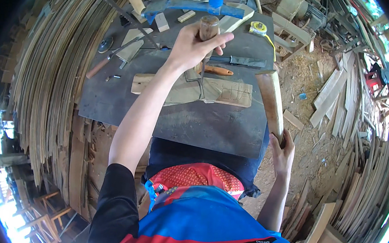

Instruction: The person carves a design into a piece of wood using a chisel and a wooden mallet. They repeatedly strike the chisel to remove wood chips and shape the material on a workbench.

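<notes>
My left hand (192, 47) is wrapped round the brown wooden handle of a chisel (209, 26), held upright over the workbench. Its narrow blade runs down to a pale board (236, 95) with pencil lines on it; exact contact at the tip is hard to make out. A thin bent metal rod (190, 76) shows beside the blade, over the board. Low at the right, beyond the bench edge, my right hand (284, 150) grips the lower end of a thick wooden club (270, 100), which tilts up and away from me.
On the dark bench top (194, 128) lie a wooden-handled tool (218, 71), a flat dark blade (248, 62), a yellow tape measure (258, 28) and a tool with a wooden handle (98, 67). A blue metal frame (215, 0) stands at the far edge. Stacked planks (59, 77) flank the left.
</notes>
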The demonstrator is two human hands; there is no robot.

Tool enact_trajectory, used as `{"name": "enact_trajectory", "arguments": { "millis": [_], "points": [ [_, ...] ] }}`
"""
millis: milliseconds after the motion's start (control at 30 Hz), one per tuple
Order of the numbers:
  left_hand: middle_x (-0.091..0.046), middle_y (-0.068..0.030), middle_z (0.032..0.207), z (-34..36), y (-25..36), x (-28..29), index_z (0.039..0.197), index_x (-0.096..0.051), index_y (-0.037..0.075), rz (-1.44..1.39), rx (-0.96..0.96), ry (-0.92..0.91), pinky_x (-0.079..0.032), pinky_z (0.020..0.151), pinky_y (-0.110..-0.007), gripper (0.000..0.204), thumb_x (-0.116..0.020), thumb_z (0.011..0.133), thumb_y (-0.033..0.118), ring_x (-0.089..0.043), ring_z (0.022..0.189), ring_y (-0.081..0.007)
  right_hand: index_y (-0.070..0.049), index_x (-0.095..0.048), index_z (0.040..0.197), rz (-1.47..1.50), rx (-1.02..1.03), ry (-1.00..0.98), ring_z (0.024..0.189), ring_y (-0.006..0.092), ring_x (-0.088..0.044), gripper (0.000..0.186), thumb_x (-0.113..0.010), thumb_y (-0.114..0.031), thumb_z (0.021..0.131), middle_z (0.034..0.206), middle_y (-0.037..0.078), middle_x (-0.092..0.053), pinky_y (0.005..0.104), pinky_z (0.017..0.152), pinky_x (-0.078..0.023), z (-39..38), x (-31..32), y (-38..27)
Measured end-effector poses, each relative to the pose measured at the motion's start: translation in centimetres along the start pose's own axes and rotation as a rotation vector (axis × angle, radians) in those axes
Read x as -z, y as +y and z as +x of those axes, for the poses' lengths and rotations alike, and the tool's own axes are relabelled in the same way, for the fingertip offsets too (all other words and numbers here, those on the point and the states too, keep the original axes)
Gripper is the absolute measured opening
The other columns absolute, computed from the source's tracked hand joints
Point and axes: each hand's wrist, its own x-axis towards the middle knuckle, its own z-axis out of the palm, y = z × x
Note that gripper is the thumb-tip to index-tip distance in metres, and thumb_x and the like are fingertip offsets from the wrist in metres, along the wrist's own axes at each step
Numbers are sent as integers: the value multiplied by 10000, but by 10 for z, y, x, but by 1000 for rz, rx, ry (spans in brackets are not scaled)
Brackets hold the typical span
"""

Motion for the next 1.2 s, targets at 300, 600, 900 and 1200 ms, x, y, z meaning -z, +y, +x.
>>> {"name": "enact_trajectory", "arguments": {
  "millis": [300, 600, 900, 1200],
  "points": [
    [-548, -8, 668, 10, -3, 12, 860, -563, 84, -375, 111, 494, -550, 512, -320, 334, -743, 965, 345, -571, 496, -131, 36, -637, 1234, 22, -28, -14, 733, 91, -531, 417, -729, -234, 930, 826, 52, -624, 277, 649, -437, -2, -10, -2],
    [-647, -43, 848, -11, -12, 32, 1080, -626, 3, -191, 86, 213, -622, 725, -328, 353, -746, 945, 307, -668, 684, -137, 42, -638, 1233, 0, -14, -66, 807, 115, -587, 418, -739, -217, 921, 885, 86, -673, 294, 738, -484, -6, -14, -5],
    [-451, 22, 595, -39, -16, 21, 954, -551, 136, -702, 186, 281, -397, 462, -276, 211, -669, 988, 307, -475, 489, -108, 28, -640, 1234, -28, 9, -96, 780, 106, -576, 414, -746, -221, 921, 874, 70, -664, 286, 701, -473, -11, -12, -13],
    [-427, 25, 543, -31, -2, -1, 768, -525, 92, -533, 52, 572, -381, 434, -315, 291, -695, 978, 201, -418, 412, -107, 18, -647, 1230, -28, -12, -119, 752, 105, -568, 413, -753, -233, 920, 838, 72, -662, 284, 681, -472, -16, -11, -11]
  ]
}}
